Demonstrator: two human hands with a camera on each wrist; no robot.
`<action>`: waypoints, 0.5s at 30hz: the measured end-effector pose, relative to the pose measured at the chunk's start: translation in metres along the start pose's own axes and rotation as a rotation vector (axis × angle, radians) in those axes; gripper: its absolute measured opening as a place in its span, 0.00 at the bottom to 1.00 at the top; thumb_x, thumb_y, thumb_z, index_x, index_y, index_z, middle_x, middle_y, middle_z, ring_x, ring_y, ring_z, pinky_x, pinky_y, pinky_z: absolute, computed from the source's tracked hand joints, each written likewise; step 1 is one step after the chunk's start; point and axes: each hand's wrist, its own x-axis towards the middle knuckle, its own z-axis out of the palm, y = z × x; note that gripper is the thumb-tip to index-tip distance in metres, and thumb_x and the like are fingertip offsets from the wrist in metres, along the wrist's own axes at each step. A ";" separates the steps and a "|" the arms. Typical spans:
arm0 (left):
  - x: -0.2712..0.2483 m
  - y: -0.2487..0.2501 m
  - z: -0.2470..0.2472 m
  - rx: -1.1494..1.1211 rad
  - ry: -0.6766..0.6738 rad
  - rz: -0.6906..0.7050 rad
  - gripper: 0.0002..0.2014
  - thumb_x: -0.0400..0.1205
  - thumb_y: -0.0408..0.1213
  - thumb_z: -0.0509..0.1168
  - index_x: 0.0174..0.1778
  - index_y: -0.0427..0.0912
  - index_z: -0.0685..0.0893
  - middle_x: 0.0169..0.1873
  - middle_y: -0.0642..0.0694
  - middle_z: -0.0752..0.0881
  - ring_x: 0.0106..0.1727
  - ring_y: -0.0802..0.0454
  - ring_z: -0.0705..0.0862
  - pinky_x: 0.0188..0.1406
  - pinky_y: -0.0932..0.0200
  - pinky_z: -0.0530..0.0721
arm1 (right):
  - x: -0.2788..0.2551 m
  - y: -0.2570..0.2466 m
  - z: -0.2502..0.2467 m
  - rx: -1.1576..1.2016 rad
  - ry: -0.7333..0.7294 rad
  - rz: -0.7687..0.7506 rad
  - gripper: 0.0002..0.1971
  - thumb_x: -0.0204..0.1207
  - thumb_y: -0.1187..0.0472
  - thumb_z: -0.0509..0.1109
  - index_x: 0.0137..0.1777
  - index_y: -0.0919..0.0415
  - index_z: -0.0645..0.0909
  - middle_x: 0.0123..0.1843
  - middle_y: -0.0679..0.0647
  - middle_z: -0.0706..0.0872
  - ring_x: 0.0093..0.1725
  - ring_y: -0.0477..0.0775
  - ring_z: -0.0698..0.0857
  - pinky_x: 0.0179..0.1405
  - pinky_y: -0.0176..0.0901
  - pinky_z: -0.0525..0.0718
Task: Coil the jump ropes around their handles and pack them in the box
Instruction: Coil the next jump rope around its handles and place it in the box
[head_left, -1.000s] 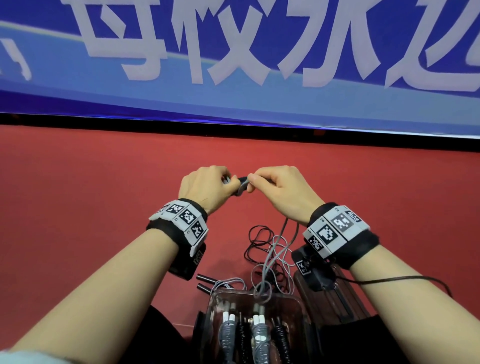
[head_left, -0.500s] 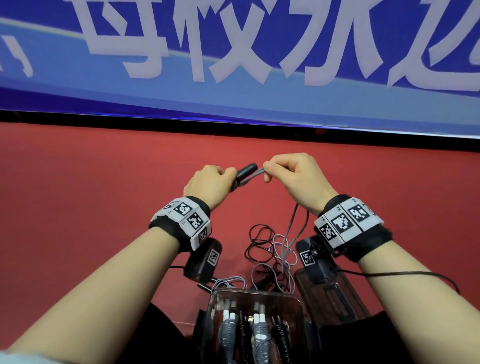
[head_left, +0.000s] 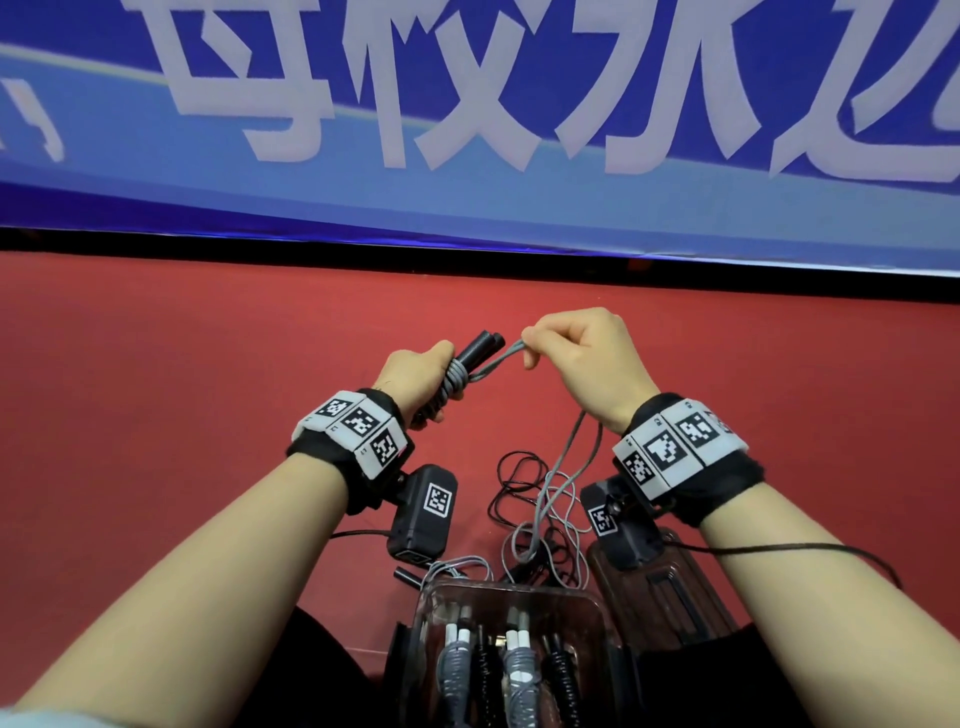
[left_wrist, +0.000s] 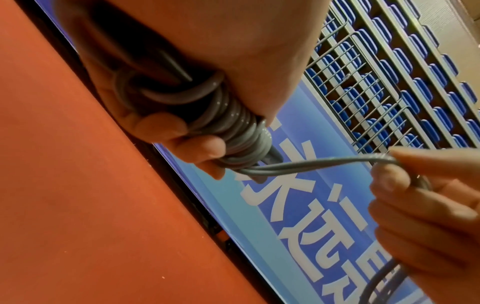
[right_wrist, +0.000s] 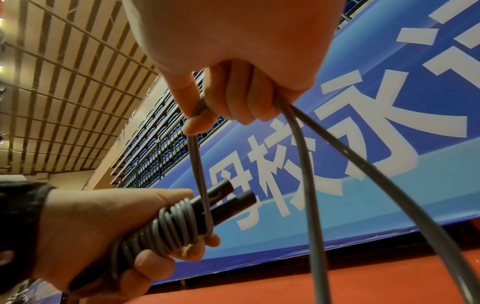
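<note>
My left hand (head_left: 421, 384) grips a pair of black handles (head_left: 480, 347) held side by side, with several turns of grey rope (head_left: 454, 375) coiled round them. In the right wrist view the grey coil (right_wrist: 166, 226) sits just above the left hand's fingers (right_wrist: 155, 265). My right hand (head_left: 576, 358) pinches the doubled grey rope (left_wrist: 311, 164) a short way right of the handles, and the slack (head_left: 558, 478) hangs down from it to the floor. A clear plastic box (head_left: 519, 592) at the bottom centre holds several coiled ropes, grey and black.
Loose black and grey ropes (head_left: 519, 488) lie tangled on the red floor (head_left: 156, 415) just beyond the box. A dark lid (head_left: 675, 603) lies right of the box. A blue banner (head_left: 467, 130) with white characters runs along the far edge of the floor.
Both hands have moved apart and risen slightly. The left hand has tilted the handles so their tips point up and right, and the right hand has drawn the rope out to the right.
</note>
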 end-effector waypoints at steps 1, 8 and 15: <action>-0.001 -0.001 0.001 0.035 0.012 0.015 0.19 0.81 0.44 0.56 0.32 0.38 0.84 0.31 0.39 0.84 0.15 0.49 0.75 0.19 0.68 0.66 | -0.001 -0.001 0.002 -0.022 -0.042 -0.018 0.17 0.77 0.60 0.69 0.26 0.59 0.84 0.20 0.54 0.73 0.23 0.47 0.66 0.29 0.45 0.67; -0.015 0.004 0.010 0.580 0.158 0.296 0.20 0.82 0.53 0.55 0.31 0.45 0.82 0.29 0.45 0.87 0.35 0.41 0.87 0.41 0.53 0.82 | 0.001 -0.001 0.004 -0.018 -0.124 -0.046 0.18 0.81 0.57 0.67 0.29 0.56 0.85 0.21 0.44 0.79 0.24 0.43 0.73 0.30 0.34 0.71; -0.034 0.011 0.014 0.673 0.003 0.644 0.32 0.86 0.57 0.40 0.32 0.44 0.83 0.27 0.46 0.84 0.34 0.44 0.80 0.37 0.52 0.75 | 0.010 0.020 -0.010 0.058 -0.100 0.056 0.20 0.82 0.49 0.65 0.30 0.53 0.84 0.22 0.50 0.66 0.26 0.50 0.66 0.34 0.46 0.66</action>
